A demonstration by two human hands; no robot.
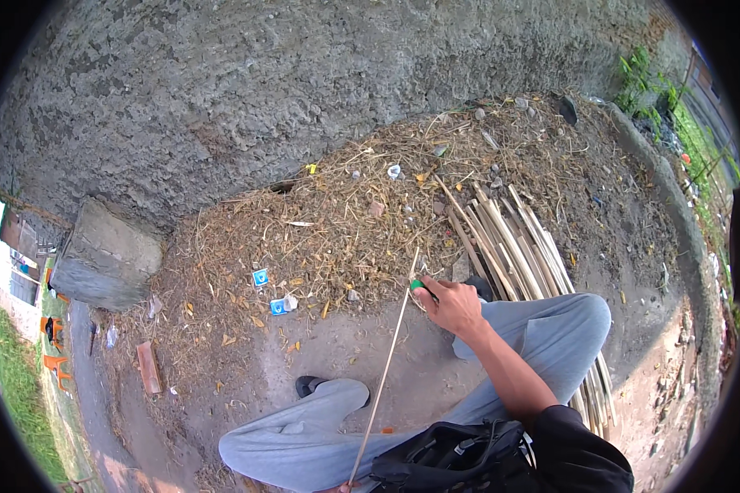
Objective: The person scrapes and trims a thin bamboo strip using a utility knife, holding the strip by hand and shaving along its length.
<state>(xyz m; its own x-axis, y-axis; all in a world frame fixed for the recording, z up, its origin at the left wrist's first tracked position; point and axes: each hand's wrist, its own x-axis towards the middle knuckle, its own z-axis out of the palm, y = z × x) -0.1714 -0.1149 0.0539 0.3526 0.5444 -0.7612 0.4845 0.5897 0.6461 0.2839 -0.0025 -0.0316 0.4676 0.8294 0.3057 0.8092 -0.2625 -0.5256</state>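
A long thin bamboo strip (388, 361) slants across in front of me, from the lower edge up to the straw-covered ground. At its near end, my left hand (335, 489) just shows at the lower edge, closed around the strip; most of that hand is cut off. My right hand (454, 307) is closed on a small green object (417, 284) whose kind I cannot make out. That object rests against the strip near its far end. A thin pale curl hangs below the fingers there.
A bundle of bamboo sticks (518, 251) lies on the ground beside my right leg (563, 329). Dry shavings (321, 246) cover the soil before a rough wall (304, 82). A concrete block (111, 255), a brick (149, 367) and blue-white packets (281, 306) are at left.
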